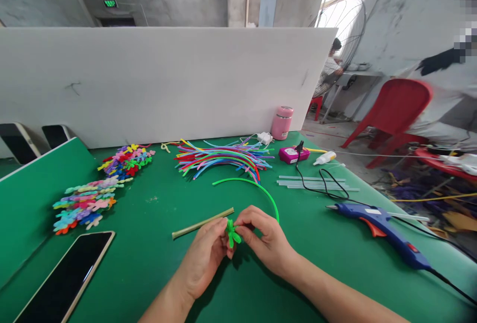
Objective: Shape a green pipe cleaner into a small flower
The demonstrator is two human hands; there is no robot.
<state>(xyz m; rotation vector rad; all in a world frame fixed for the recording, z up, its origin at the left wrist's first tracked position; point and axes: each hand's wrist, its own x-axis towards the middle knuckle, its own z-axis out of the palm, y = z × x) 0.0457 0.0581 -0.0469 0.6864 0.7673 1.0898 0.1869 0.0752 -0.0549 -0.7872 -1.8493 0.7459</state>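
Near the front middle of the green table, a small bright green pipe cleaner flower (233, 235) is pinched between my two hands. My left hand (204, 253) grips its left side with thumb and fingers. From the other side, my right hand (265, 241) pinches a petal. A long green pipe cleaner (257, 187) curves up behind my right hand; its near end is hidden there, so I cannot tell whether it joins the flower. Just behind my left hand lies a thin bamboo stick (201, 223).
A bundle of coloured pipe cleaners (223, 156) lies behind, finished flowers (89, 203) at left. A phone (70, 278) is front left. At right are a blue glue gun (380, 228), glue sticks (313, 183), a black cord (320, 189) and a pink flask (282, 123).
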